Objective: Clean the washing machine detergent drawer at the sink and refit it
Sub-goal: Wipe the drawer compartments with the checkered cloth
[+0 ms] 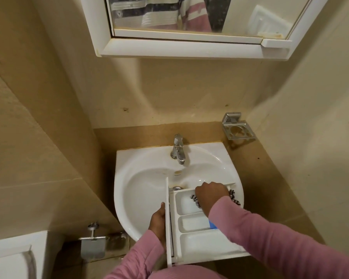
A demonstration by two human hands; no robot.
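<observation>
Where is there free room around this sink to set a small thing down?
The sink's left half is bare, between the tap and the drawer's upright front panel. The rim's back corners beside the tap are bare. The wall's metal holder is empty. The right half is crowded: drawer, left hand, right hand with a striped cloth.

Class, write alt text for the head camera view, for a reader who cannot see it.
A person in pink sleeves holds a white detergent drawer over a sink, the left hand gripping its front panel while the right hand presses a black-and-white cloth into the far compartment. No water runs from the tap; a mirror cabinet hangs above.
</observation>
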